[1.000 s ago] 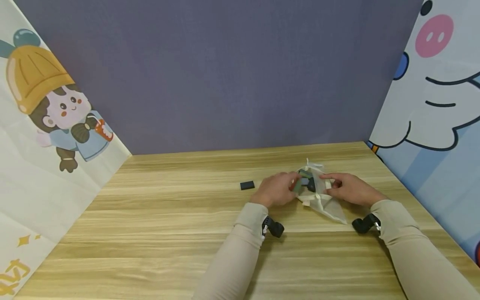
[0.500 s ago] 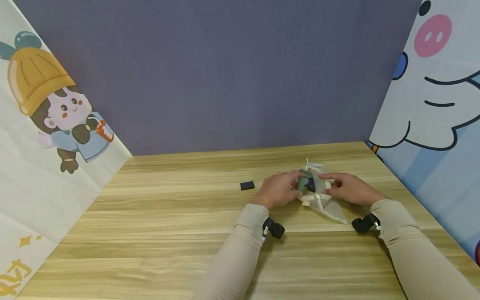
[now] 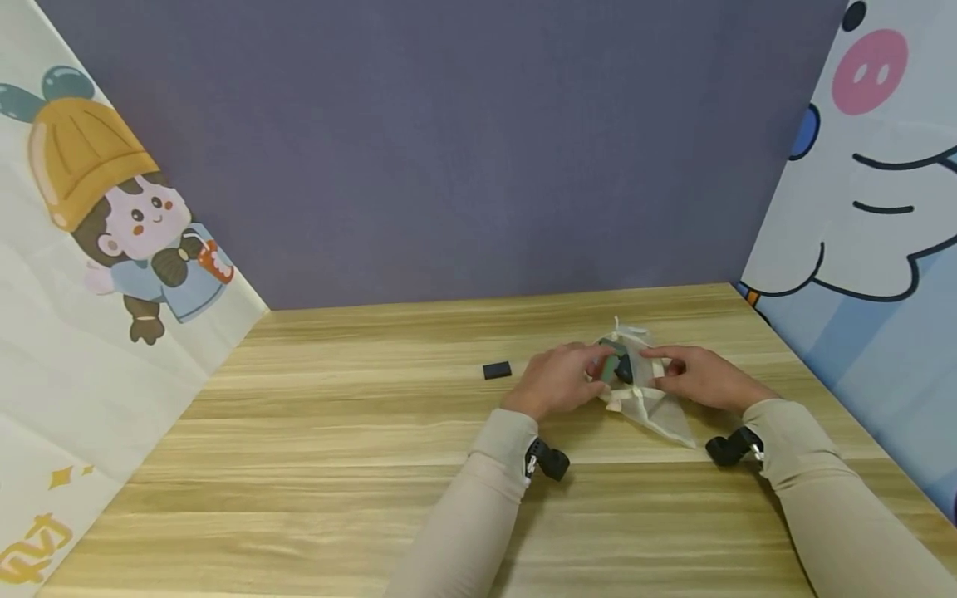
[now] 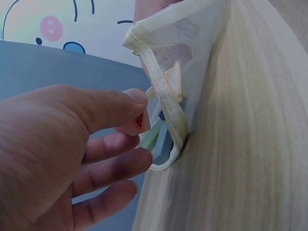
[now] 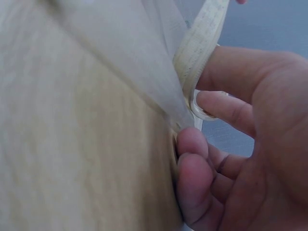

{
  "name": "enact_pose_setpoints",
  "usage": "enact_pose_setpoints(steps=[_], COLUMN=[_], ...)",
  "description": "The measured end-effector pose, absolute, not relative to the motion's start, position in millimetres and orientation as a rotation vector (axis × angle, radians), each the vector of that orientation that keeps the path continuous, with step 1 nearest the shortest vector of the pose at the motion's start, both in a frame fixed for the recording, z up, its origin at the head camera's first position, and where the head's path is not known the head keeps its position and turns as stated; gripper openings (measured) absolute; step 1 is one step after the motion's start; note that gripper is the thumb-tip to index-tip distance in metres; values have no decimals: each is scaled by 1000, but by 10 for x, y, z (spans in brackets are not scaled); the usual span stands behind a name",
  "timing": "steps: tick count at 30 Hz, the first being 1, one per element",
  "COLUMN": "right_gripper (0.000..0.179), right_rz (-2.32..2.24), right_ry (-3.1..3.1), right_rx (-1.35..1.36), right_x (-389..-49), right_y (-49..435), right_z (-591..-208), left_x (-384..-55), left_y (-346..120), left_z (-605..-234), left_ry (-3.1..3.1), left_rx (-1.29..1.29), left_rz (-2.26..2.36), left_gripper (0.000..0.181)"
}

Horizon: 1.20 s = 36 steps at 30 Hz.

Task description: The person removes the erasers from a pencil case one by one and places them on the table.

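Note:
A pale mesh bag (image 3: 660, 413) lies on the wooden table, its mouth facing left. At that mouth my left hand (image 3: 557, 380) pinches a small pale block (image 4: 140, 124) with a red and black marking between thumb and index finger. The other left fingers are loosely bent. My right hand (image 3: 703, 378) holds the bag's rim from the right, its fingers around the woven band (image 5: 195, 60). Inside the bag sit a blue-grey piece (image 4: 164, 146), a green piece (image 4: 152, 136) and an orange-edged piece (image 4: 177, 79); the fabric partly hides them.
A small black block (image 3: 497, 370) lies on the table (image 3: 336, 448) left of my left hand. A grey-blue panel (image 3: 449, 166) stands behind the table. Printed cartoon panels border it on the left and right.
My left fingertips have moved slightly right, further into the bag's mouth. A red patch seen earlier at those fingertips is now mostly hidden in the head view. My right hand stays on the bag.

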State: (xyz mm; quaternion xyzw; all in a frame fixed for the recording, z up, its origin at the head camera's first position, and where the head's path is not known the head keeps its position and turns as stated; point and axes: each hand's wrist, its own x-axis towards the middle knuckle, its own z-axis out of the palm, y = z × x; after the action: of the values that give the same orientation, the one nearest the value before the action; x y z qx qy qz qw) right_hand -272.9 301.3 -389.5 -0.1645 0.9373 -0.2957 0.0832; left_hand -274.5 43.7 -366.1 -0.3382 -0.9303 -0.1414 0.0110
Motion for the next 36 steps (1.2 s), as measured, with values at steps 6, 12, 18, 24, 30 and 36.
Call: enact_pose_setpoints(steps=[6, 12, 18, 24, 30, 36], right_gripper=[59, 60, 61, 60, 61, 61], right_rz=[-873, -842, -838, -834, -848, -855], right_ry=[2805, 2832, 2824, 2821, 2815, 2813], right_rx=[-477, -494, -499, -496, -477, -486], right_x=[-2728, -2737, -2733, -2749, -2757, -2738], right_y=[3026, 3029, 3016, 3019, 3014, 3006], right_z=[-3901, -3907, -3897, -3888, -3894, -3886], left_x=[-2694, -2661, -2648, -2647, -2633, -2620], left_y=[417, 357, 266, 193, 137, 73], left_z=[-3626, -3592, -3580, -3585, -3583, -3580], left_ry=[-2894, -2875, -2837, -2815, -2812, -2831], left_rx=[-1043, -1027, -1023, -1022, -1041, -1027], left_rz=[-373, -363, -380, -390, -400, -416], left_gripper=[57, 57, 56, 55, 54, 55])
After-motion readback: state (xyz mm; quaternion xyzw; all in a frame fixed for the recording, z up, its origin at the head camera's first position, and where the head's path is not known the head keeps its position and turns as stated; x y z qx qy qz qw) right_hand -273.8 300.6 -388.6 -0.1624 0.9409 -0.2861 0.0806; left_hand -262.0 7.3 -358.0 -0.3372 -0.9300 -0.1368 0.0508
